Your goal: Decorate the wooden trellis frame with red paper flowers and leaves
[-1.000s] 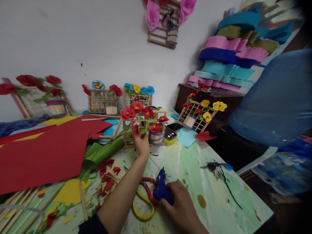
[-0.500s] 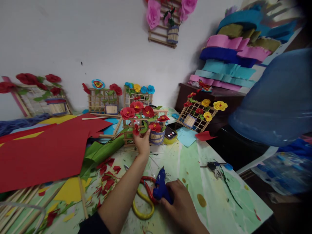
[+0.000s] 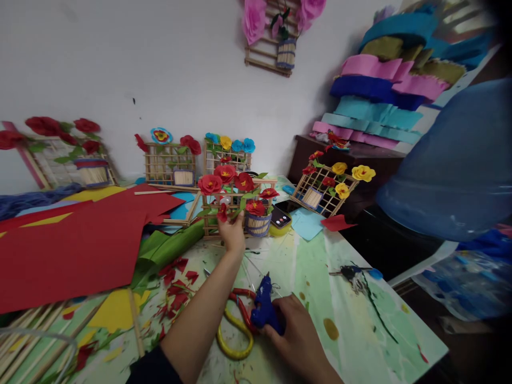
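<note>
My left hand [image 3: 232, 234] reaches forward to a small wooden lattice frame [image 3: 206, 226] and is closed on its lower part; some fingertips are hidden by flowers and leaves. Red paper flowers [image 3: 224, 174] with yellow centres and green paper leaves cover the lattice. A little stick pot [image 3: 258, 226] with blue bands sits at its right side. Nearer me, my right hand [image 3: 298, 330] is closed around a blue hot glue gun [image 3: 264, 305], whose nozzle points away from me. Beside the gun lie scissors [image 3: 236, 341] with red and yellow wrapped handles.
Red paper sheets [image 3: 72, 256] and green crepe paper [image 3: 168, 250] cover the left. Wooden sticks [image 3: 34, 341] lie at front left. Other flower lattices [image 3: 326, 192] stand behind. A phone [image 3: 280, 217] rests on a yellow roll. A big blue water bottle [image 3: 452, 165] stands right.
The view has shifted very slightly. My left hand stays at the lattice, and my right hand stays on the glue gun.
</note>
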The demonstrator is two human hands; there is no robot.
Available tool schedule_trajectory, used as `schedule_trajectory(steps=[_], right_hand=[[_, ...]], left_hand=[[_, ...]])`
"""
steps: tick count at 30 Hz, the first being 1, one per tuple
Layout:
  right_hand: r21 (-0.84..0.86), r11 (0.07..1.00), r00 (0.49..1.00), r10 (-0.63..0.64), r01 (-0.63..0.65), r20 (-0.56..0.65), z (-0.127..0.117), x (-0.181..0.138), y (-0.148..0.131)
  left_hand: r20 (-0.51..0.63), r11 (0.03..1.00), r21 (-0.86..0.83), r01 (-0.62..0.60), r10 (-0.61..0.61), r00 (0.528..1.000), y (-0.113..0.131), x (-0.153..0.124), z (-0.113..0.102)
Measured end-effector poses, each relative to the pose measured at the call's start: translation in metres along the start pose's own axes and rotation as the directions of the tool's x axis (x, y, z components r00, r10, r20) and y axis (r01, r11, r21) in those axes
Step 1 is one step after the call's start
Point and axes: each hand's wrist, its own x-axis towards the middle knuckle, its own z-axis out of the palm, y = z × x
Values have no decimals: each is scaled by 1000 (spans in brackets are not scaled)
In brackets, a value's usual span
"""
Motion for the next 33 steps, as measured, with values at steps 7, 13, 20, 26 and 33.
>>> schedule_trajectory(steps=[7, 13, 20, 26, 33], right_hand=[[6, 1000, 1000, 2, -2, -5, 0, 0, 0], [-5, 1000, 1000, 6, -6, -6, 0, 0, -1], [-11, 1000, 1000, 7, -7, -1, -2, 0, -4], [-25, 1000, 1000, 7, -6, 10, -3, 1, -4], [-20, 1000, 1000, 18, -17, 21, -3, -1, -7]], left_hand=[[-7, 1000, -13, 24, -24, 1000, 3, 0, 0], [-6, 998, -39, 43, -44, 999, 5, -2, 0], [28, 1000, -6, 9, -8, 1000, 1, -2, -2], [9, 999, -37, 37, -37, 999, 0, -4, -2], [46, 994, -87, 72, -68, 997, -2, -3, -4]])
